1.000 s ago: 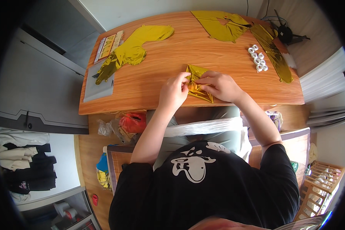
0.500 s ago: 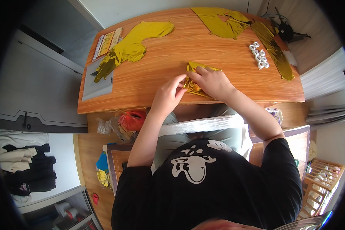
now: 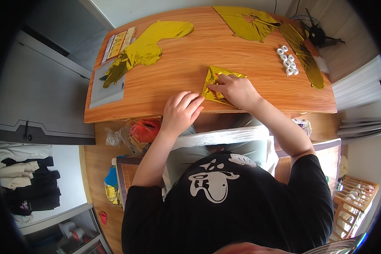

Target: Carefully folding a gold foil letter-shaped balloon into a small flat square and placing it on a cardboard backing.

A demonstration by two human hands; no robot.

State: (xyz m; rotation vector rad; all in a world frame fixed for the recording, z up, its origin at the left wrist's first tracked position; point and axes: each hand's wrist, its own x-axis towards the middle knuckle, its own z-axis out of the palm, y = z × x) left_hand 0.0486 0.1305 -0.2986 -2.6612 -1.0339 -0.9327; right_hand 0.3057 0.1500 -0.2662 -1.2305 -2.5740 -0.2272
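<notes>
Your right hand lies flat on a folded gold foil balloon near the front edge of the wooden table, fingers spread and pressing it down, not pinching. Your left hand rests just beside it on the near left, fingertips touching the balloon's lower corner, palm open on the wood. The two hands are close but not joined. Judging by the tight, creased shape, you are mid-fold, flattening the foil into a small packet. The next move calls for a steady hold with the right hand while the left lifts a free edge and turns it over; the slick foil will likely spring back unless each crease is pressed hard. Far left lies a larger deflated gold balloon beside a flat printed packet; far right, more gold foil and a cluster of small white pieces.
</notes>
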